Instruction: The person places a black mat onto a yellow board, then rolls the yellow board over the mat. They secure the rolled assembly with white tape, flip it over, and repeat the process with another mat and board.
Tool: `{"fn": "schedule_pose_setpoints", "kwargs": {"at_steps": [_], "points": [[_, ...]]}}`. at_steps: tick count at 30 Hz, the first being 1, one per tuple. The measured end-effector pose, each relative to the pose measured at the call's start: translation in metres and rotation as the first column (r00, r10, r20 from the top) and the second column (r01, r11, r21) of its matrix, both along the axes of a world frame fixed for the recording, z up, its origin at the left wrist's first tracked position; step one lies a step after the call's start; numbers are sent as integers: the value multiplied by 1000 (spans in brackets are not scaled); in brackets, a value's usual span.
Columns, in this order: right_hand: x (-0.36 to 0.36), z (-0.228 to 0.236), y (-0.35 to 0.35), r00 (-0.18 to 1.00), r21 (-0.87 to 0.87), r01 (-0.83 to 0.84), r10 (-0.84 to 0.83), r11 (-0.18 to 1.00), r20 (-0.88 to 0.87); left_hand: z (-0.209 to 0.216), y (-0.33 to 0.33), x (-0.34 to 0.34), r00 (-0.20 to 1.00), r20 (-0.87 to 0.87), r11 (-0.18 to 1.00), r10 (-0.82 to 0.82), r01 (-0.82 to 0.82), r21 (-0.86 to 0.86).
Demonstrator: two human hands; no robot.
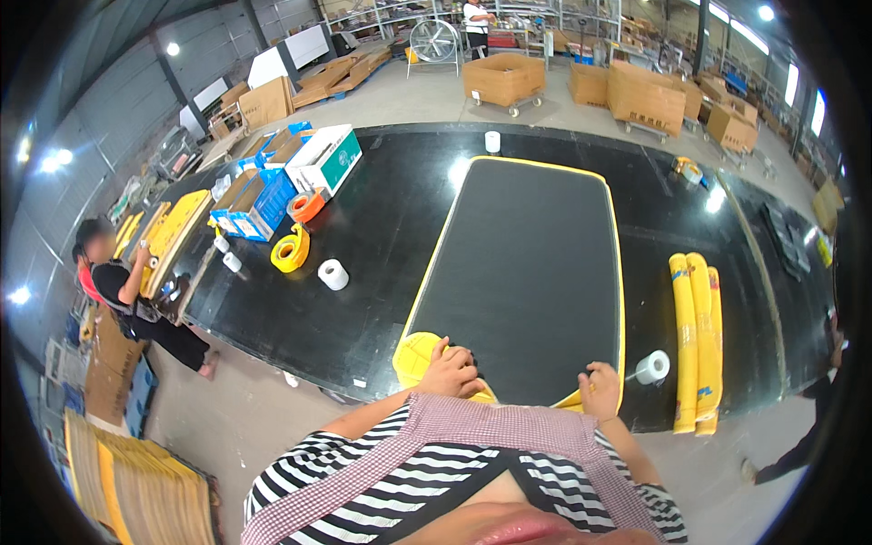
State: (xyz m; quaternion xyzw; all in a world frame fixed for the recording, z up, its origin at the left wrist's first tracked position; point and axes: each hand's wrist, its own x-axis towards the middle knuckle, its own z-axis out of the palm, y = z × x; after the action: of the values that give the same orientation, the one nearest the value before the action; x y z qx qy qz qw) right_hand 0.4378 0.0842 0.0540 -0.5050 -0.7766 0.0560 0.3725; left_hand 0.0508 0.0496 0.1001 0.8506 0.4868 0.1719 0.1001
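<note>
A large black sheet (536, 263) with a yellow border lies flat on the black table in front of me. Its near left corner is turned up, so a rounded yellow flap (415, 359) shows. My left hand (451, 371) is closed at that flap, fingers curled over the sheet's near edge. At the near right corner my right hand (599, 391) has its fingers bent around the yellow-bordered edge, which lifts a little there. My apron hides part of the near edge between the hands. Right of my right hand lies a white tape roll (652, 367).
Three yellow rolled bundles (697, 341) lie at the right of the black table (391, 200). Toward the left are a white roll (333, 274), a yellow tape roll (291, 250), an orange tape roll (307, 205) and blue boxes (259, 204). A co-worker (123, 282) stands at the far left.
</note>
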Motion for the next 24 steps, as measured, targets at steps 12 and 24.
{"fn": "schedule_pose_setpoints", "kwargs": {"at_steps": [12, 24], "points": [[-2, 10, 20, 963, -36, 268, -268, 963, 23, 0, 17, 29, 923, 25, 920, 383, -384, 83], [-15, 31, -5, 918, 214, -386, 351, 897, 185, -8, 17, 38, 891, 93, 892, 444, -449, 49]]}}
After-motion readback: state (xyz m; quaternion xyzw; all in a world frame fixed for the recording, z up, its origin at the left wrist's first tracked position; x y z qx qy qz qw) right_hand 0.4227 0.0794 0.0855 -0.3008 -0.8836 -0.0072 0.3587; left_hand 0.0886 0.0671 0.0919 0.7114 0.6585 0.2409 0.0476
